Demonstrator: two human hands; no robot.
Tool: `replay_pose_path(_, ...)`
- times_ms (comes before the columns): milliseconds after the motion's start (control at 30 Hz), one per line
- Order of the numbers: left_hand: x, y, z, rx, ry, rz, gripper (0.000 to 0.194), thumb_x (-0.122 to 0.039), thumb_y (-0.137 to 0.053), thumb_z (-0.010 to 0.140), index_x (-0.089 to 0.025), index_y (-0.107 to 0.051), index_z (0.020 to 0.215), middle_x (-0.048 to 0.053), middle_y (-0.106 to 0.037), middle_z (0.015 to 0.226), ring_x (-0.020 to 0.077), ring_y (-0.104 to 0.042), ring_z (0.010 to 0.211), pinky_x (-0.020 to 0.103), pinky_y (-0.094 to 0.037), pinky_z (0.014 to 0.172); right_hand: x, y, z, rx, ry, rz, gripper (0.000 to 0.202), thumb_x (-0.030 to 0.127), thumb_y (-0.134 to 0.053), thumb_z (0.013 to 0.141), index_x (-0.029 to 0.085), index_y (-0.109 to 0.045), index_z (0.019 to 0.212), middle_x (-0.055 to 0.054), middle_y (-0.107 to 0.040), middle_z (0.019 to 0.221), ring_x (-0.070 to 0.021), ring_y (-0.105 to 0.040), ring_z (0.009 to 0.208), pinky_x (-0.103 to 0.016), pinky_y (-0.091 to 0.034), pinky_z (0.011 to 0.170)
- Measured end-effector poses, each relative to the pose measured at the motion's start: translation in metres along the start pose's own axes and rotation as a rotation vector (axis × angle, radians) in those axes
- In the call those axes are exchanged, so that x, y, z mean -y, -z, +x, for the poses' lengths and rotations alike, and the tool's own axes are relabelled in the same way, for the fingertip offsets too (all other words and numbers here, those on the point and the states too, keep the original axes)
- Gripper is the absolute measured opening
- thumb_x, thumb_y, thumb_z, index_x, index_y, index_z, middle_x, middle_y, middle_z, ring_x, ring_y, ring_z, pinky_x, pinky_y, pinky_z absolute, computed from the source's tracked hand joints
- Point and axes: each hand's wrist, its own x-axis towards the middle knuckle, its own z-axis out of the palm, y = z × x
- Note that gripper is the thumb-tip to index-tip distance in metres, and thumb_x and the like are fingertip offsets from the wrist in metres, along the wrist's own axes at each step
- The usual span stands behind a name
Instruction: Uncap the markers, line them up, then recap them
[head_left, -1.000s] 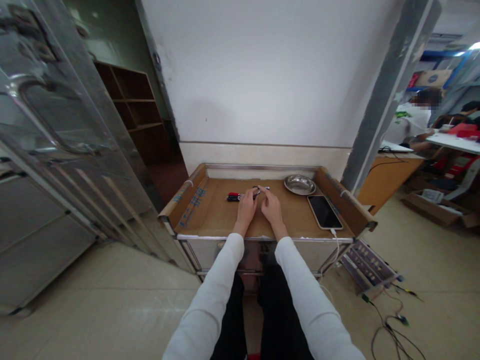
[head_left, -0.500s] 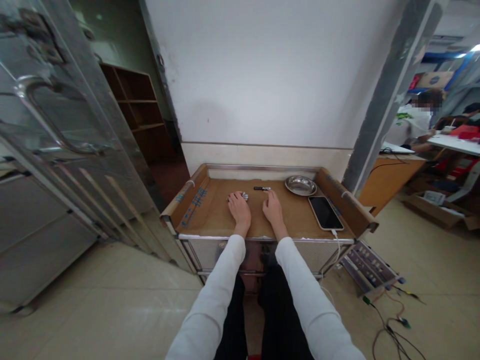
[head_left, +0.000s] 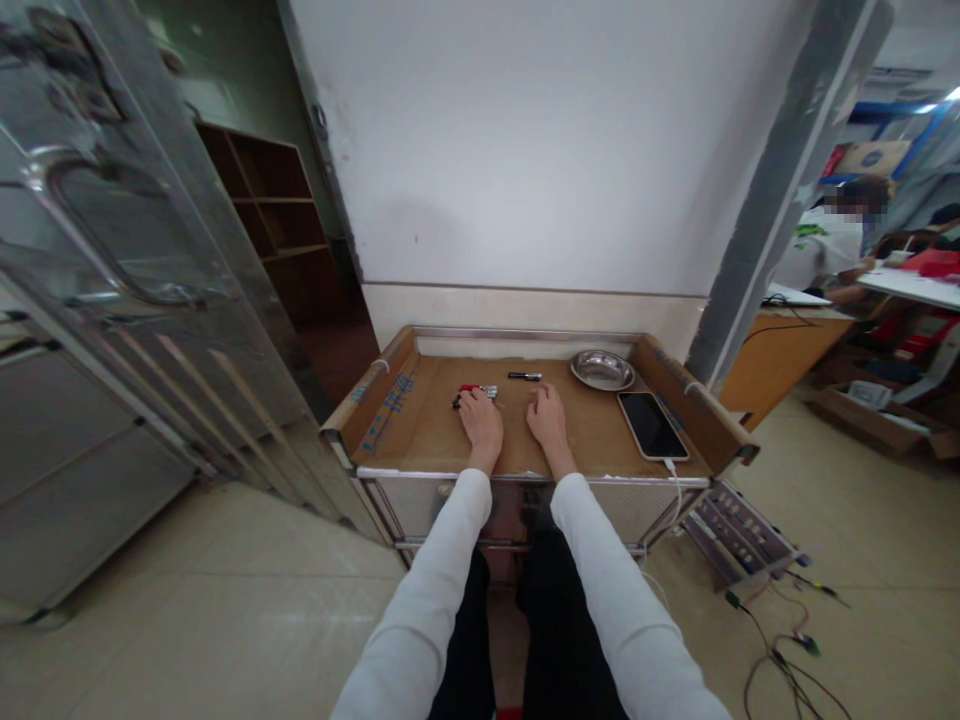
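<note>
My left hand [head_left: 482, 425] lies over a small group of lighters with silver ends. Beyond its fingertips a red lighter [head_left: 469, 387] shows, and a black end pokes out at the left; the rest is covered by the fingers. These fingers look stretched out and resting on the group. My right hand [head_left: 548, 420] hovers or rests over the brown cardboard [head_left: 420, 440], fingers loosely bent and apart, nothing visible in them. Just past its fingertips lies a single black lighter [head_left: 523, 377] with a silver end, separate from the hand.
A round metal dish [head_left: 602, 370] stands at the back right of the cardboard-lined cart. In front of it lies a phone [head_left: 652, 425] with a white cable. Cardboard sides [head_left: 694, 395] rise at both ends. A person [head_left: 844, 235] sits far right.
My left fingers have drawn back slightly, uncovering the red lighter. My right fingertips have come away from the silver end of the single black lighter, which stays in place.
</note>
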Motion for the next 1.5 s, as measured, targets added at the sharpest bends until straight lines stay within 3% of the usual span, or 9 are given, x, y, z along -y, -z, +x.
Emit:
replay_pose_path(733, -0.002, -0.004, -0.001, -0.010, -0.068, 0.018, 0.025, -0.012, -0.035, 0.089, -0.006, -0.052, 0.106, 0.019, -0.055, 0.109, 0.0269, -0.055, 0.102, 0.037, -0.043, 0.088, 0.008, 0.010, 0.001, 0.126, -0.049, -0.145, 0.025, 0.012, -0.042, 0.087, 0.012, -0.062, 0.103, -0.013, -0.060, 0.109, -0.0215, -0.053, 0.101, -0.030, -0.038, 0.089)
replay_pose_path(1000, -0.008, -0.002, -0.005, 0.009, -0.333, 0.086, 0.030, -0.011, -0.033, 0.089, -0.007, -0.057, 0.107, 0.019, -0.056, 0.112, 0.0282, -0.052, 0.106, 0.038, -0.041, 0.089, 0.008, 0.007, 0.002, 0.087, -0.149, -0.243, 0.027, 0.013, -0.042, 0.087, 0.009, -0.060, 0.106, -0.018, -0.060, 0.109, -0.0242, -0.054, 0.102, -0.033, -0.039, 0.087)
replay_pose_path(1167, -0.013, -0.006, -0.002, 0.051, -0.382, 0.083, 0.031, -0.012, -0.032, 0.090, -0.007, -0.059, 0.105, 0.020, -0.058, 0.113, 0.0293, -0.051, 0.110, 0.040, -0.042, 0.091, 0.010, 0.005, 0.002, 0.067, -0.161, -0.236, 0.034, 0.015, -0.043, 0.085, 0.009, -0.058, 0.115, -0.018, -0.059, 0.115, -0.0247, -0.054, 0.106, -0.034, -0.039, 0.088)
replay_pose_path(1500, -0.026, -0.037, 0.017, 0.171, -0.535, -0.017, 0.025, -0.009, -0.035, 0.090, -0.010, -0.057, 0.103, 0.015, -0.060, 0.107, 0.0228, -0.054, 0.105, 0.038, -0.043, 0.095, 0.007, 0.007, 0.015, 0.150, -0.054, -0.352, 0.044, 0.024, -0.044, 0.088, 0.021, -0.054, 0.131, -0.016, -0.057, 0.122, -0.0276, -0.051, 0.109, -0.039, -0.034, 0.090)
